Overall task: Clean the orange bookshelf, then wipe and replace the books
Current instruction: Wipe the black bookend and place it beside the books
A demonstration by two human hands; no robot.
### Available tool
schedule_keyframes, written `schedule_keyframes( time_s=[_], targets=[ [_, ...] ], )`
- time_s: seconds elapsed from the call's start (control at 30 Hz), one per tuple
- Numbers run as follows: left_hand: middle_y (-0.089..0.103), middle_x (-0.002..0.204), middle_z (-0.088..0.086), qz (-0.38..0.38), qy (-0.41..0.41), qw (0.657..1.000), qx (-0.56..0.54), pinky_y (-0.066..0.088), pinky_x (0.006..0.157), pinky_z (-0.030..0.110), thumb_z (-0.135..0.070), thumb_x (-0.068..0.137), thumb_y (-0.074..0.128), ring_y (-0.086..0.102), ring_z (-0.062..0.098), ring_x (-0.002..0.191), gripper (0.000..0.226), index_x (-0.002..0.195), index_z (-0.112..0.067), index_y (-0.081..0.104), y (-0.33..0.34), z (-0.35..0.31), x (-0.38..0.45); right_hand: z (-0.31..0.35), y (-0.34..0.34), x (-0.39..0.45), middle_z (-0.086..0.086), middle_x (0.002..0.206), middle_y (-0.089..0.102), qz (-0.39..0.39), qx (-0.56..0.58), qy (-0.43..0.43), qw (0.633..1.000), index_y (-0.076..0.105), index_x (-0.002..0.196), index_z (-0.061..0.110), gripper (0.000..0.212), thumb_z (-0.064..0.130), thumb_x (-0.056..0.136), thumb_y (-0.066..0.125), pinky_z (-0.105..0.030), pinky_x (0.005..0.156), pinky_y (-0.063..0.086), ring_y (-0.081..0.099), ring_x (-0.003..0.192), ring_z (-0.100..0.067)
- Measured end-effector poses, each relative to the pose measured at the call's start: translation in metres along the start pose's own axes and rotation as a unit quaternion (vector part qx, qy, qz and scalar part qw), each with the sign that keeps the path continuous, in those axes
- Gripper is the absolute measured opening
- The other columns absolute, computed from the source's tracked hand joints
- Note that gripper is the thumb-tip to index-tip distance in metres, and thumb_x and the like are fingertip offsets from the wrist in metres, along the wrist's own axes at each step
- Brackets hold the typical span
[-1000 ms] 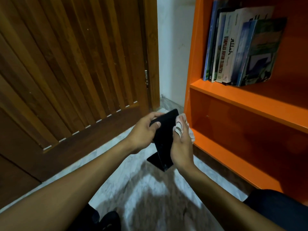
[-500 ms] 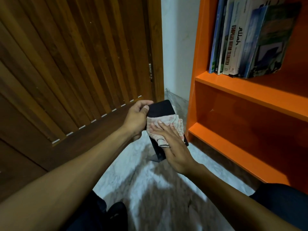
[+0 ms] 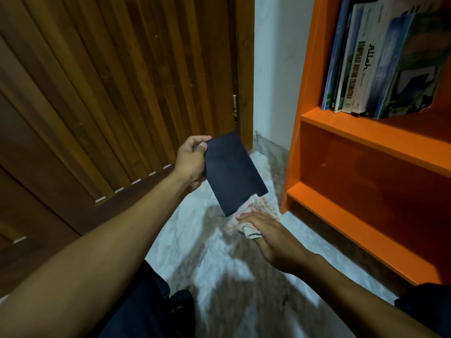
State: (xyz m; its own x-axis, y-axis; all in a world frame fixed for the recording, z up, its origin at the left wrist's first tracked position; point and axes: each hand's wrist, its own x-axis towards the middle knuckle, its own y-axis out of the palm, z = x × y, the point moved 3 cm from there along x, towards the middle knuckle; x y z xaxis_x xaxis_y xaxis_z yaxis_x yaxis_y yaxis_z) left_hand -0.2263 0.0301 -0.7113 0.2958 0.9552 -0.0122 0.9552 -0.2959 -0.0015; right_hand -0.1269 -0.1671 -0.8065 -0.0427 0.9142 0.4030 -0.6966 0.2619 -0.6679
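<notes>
Two hands at frame centre: left hand (image 3: 191,162) grips a black bookend (image 3: 233,172) by its edge, right hand (image 3: 271,236), fingers curled, clutches a cloth (image 3: 258,215) just below it

1. Left hand (image 3: 192,162) grips a flat black bookend (image 3: 231,172) by its upper left corner, thumb on the face; it tilts, lower end pointing down-right.
2. Right hand (image 3: 268,235) lies just below the bookend's lower end, holding a crumpled pale cloth (image 3: 253,223); cloth touches or nearly touches that end, contact unclear.
3. Orange bookshelf (image 3: 292,142) stands right of the bookend, near it.
4. Books (image 3: 380,62) lean on its upper shelf, up and right of the bookend.
5. Slatted wooden door (image 3: 109,93) is left of and behind the bookend.
6. Marbled floor (image 3: 195,245) lies beneath.
</notes>
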Motion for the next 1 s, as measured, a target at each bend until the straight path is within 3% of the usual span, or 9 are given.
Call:
schedule_keyframes(
  time_s=[0.1, 0.2, 0.3, 0.37, 0.47, 0.6, 0.77, 0.9, 1.0],
  targets=[
    [0.064, 0.098, 0.006, -0.031, -0.012, 0.999, -0.033, 0.050, 0.051, 0.022, -0.010, 0.105, 0.042, 0.061, 0.017, 0.081, 0.022, 0.102, -0.015, 0.062, -0.007, -0.001, 0.004, -0.016, -0.002, -0.007, 0.011, 0.093, 0.064, -0.002, 0.008, 0.119, 0.993, 0.055, 0.103, 0.031, 0.028, 0.007, 0.100, 0.041, -0.022, 0.073, 0.046, 0.059, 0.085, -0.003],
    [0.064, 0.099, 0.008, -0.037, -0.016, 0.999, -0.035, 0.051, 0.052, 0.024, -0.009, 0.105, 0.042, 0.062, 0.019, 0.082, 0.021, 0.101, -0.013, 0.063, -0.014, 0.000, 0.006, -0.028, -0.009, -0.010, 0.017, 0.072, 0.060, -0.122, 0.063, 0.197, 0.971, 0.053, 0.093, 0.028, 0.027, 0.007, 0.103, 0.040, -0.013, 0.060, 0.040, 0.056, 0.066, 0.003],
    [0.064, 0.097, 0.008, -0.051, -0.039, 0.997, -0.035, 0.050, 0.053, 0.025, -0.009, 0.105, 0.043, 0.061, 0.019, 0.082, 0.020, 0.103, -0.011, 0.063, -0.018, 0.006, 0.006, -0.039, -0.014, -0.007, 0.011, 0.071, 0.056, -0.251, 0.191, 0.295, 0.902, 0.058, 0.099, 0.020, 0.020, 0.021, 0.107, 0.040, -0.023, 0.057, 0.041, 0.052, 0.055, 0.002],
    [0.064, 0.103, 0.011, -0.068, -0.072, 0.994, -0.040, 0.054, 0.059, 0.029, -0.007, 0.104, 0.042, 0.061, 0.023, 0.090, 0.021, 0.102, -0.011, 0.063, -0.018, 0.012, 0.007, -0.043, -0.015, -0.003, 0.003, 0.084, 0.066, -0.294, 0.277, 0.335, 0.851, 0.061, 0.111, 0.014, 0.020, 0.023, 0.106, 0.043, -0.032, 0.066, 0.051, 0.065, 0.071, -0.004],
    [0.061, 0.117, 0.018, -0.086, -0.130, 0.987, -0.044, 0.056, 0.089, 0.047, 0.002, 0.099, 0.040, 0.059, 0.033, 0.108, 0.028, 0.093, -0.016, 0.061, -0.014, 0.025, 0.006, -0.037, -0.013, 0.003, -0.006, 0.109, 0.074, -0.289, 0.399, 0.345, 0.799, 0.065, 0.117, 0.013, 0.022, 0.019, 0.105, 0.047, -0.042, 0.090, 0.056, 0.070, 0.104, -0.022],
    [0.053, 0.125, 0.013, -0.093, -0.166, 0.982, -0.017, 0.052, 0.099, 0.050, 0.008, 0.094, 0.041, 0.056, 0.035, 0.114, 0.037, 0.091, -0.027, 0.053, -0.007, 0.035, 0.002, -0.031, -0.012, 0.011, -0.007, 0.110, 0.074, -0.248, 0.411, 0.349, 0.805, 0.067, 0.115, 0.014, 0.021, 0.022, 0.101, 0.056, -0.046, 0.096, 0.054, 0.070, 0.106, -0.023],
    [0.055, 0.117, 0.007, 0.043, -0.194, 0.980, 0.000, 0.056, 0.080, 0.044, -0.003, 0.102, 0.042, 0.059, 0.025, 0.095, 0.047, 0.144, -0.023, 0.035, 0.010, 0.029, -0.019, -0.034, -0.024, 0.019, -0.011, 0.108, 0.074, -0.277, 0.429, 0.370, 0.776, 0.065, 0.117, 0.011, 0.020, 0.018, 0.100, 0.058, -0.043, 0.091, 0.057, 0.071, 0.103, -0.027],
    [0.064, 0.113, 0.008, 0.213, -0.156, 0.958, 0.111, 0.053, 0.077, 0.032, -0.005, 0.102, 0.047, 0.062, 0.025, 0.100, 0.032, 0.128, -0.016, 0.060, 0.032, 0.021, -0.052, -0.041, -0.043, 0.020, -0.012, 0.110, 0.073, -0.305, 0.431, 0.386, 0.757, 0.064, 0.119, 0.012, 0.020, 0.015, 0.102, 0.054, -0.046, 0.093, 0.056, 0.070, 0.103, -0.028],
    [0.068, 0.102, 0.009, 0.269, -0.095, 0.947, 0.146, 0.056, 0.075, 0.033, 0.000, 0.098, 0.052, 0.065, 0.020, 0.090, 0.031, 0.123, -0.015, 0.063, 0.039, 0.026, -0.057, -0.041, -0.055, 0.020, -0.012, 0.107, 0.072, -0.308, 0.436, 0.389, 0.751, 0.067, 0.104, 0.016, 0.013, 0.015, 0.102, 0.054, -0.049, 0.098, 0.053, 0.068, 0.106, -0.031]
  ],
)
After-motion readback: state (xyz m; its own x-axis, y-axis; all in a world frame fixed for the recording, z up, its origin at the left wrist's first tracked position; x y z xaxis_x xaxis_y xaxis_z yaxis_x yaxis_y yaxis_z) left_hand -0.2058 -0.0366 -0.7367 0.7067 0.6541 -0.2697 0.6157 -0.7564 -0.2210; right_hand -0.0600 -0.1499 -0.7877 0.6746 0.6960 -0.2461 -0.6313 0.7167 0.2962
